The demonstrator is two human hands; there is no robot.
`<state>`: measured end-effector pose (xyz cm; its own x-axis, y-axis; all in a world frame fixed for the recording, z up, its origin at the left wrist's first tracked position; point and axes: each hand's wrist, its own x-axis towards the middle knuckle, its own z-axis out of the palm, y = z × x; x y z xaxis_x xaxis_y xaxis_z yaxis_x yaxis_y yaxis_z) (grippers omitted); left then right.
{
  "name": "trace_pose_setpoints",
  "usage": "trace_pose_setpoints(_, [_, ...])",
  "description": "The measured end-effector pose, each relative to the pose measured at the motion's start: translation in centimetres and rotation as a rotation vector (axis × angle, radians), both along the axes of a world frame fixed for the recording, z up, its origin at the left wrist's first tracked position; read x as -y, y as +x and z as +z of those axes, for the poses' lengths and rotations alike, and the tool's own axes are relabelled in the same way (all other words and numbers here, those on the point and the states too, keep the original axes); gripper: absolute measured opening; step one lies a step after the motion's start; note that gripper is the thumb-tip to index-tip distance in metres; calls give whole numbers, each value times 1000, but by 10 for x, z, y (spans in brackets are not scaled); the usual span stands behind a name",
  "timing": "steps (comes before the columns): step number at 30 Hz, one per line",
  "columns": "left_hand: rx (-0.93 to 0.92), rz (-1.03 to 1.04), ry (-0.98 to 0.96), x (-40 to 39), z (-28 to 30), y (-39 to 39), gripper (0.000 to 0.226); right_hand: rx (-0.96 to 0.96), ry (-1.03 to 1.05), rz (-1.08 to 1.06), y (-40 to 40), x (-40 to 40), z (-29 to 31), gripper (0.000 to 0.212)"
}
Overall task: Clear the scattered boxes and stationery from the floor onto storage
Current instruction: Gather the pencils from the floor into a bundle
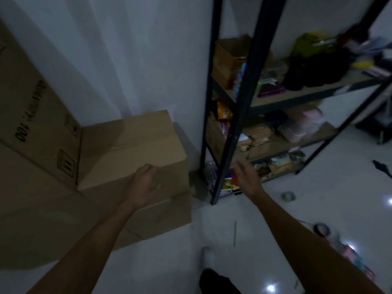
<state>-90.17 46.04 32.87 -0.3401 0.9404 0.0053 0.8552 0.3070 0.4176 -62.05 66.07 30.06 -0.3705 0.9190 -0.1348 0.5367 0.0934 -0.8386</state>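
A plain cardboard box [135,143] sits on top of a lower, wider box [161,213] against the white wall. My left hand [146,183] rests on the near front edge of the top box, fingers curled over its corner. My right hand [247,177] hovers in the air to the right of the boxes, fingers relaxed and holding nothing, in front of a black metal shelf rack [250,85]. A roll of tape [288,196] lies on the floor past my right hand, and another roll [322,229] shows beside my right forearm.
A big printed carton [36,115] leans at the left. The rack's shelves hold boxes, bags and packets. Coloured stationery [356,259] lies on the glossy white floor at lower right, a thin stick [234,233] lies near the middle, and a dark item [382,167] at far right.
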Motion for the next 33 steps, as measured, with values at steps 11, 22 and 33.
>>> trace_pose_setpoints(11, [231,-262,-77,-63,-9,181,20,124,-18,-315,225,57,-19,37])
trace_pose_setpoints(22, [319,-253,-217,-113,-57,377,11,167,-163,-445,453,80,-103,33])
trace_pose_setpoints(33, [484,-199,-312,-183,-196,511,10,276,-182,-456,570,32,-216,21])
